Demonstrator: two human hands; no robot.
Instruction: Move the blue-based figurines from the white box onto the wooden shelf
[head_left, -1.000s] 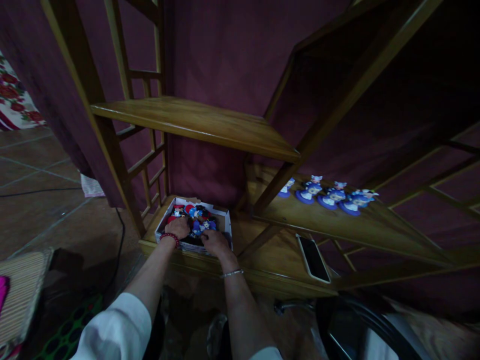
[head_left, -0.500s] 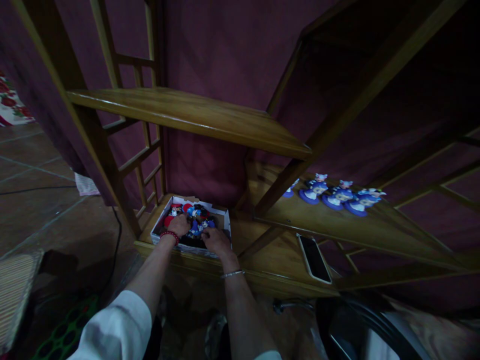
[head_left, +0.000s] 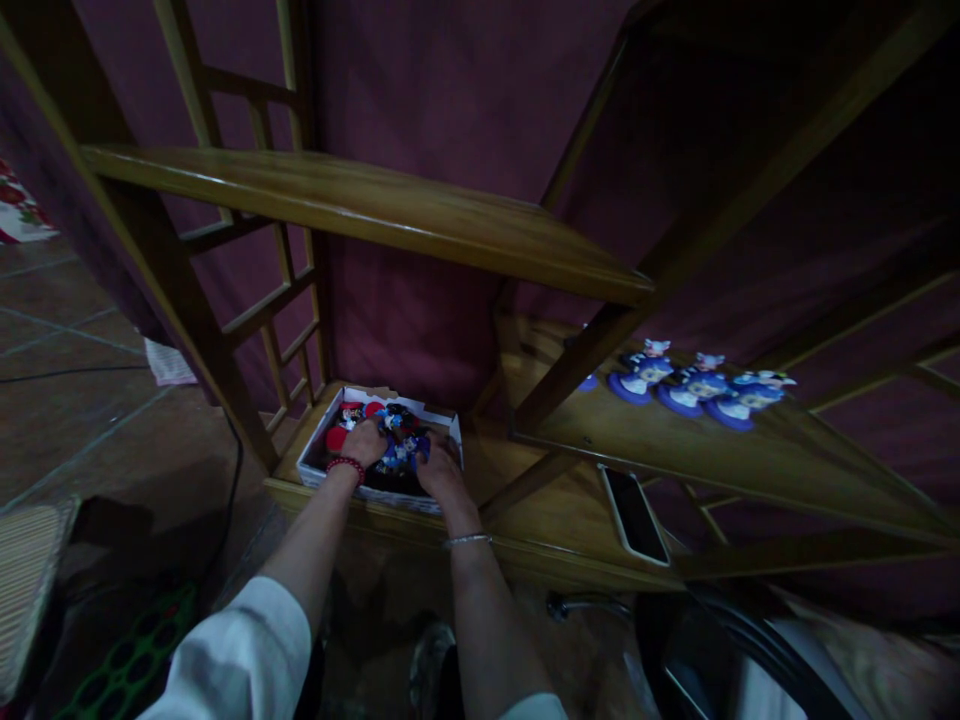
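Observation:
A shallow white cardboard box (head_left: 397, 499) sits on the low wooden shelf, holding several small figurines on red, black and blue-purple bases. My left hand (head_left: 365, 443), with a red bead bracelet at its wrist, reaches into the box. Its fingers are closed at the left side of a blue-purple figurine (head_left: 403, 453); the fingertips are partly hidden. At the same figurine's right side is my right hand (head_left: 442, 470), wearing a thin silver bracelet, its thumb and fingers apart. A figurine with a red base (head_left: 336, 438) lies left of my left hand.
Several blue-purple figurines (head_left: 686, 390) stand in a row on the raised shelf to the right. A phone (head_left: 636, 515) lies on the lower shelf. Overhead runs a wooden shelf board (head_left: 375, 210), and a slanted post divides the unit. A black chair-like object (head_left: 712, 640) is at lower right.
My right hand has opened from a pinch and shifted slightly right. My left hand has moved a little right, toward the blue-purple figurine. The view has shifted slightly.

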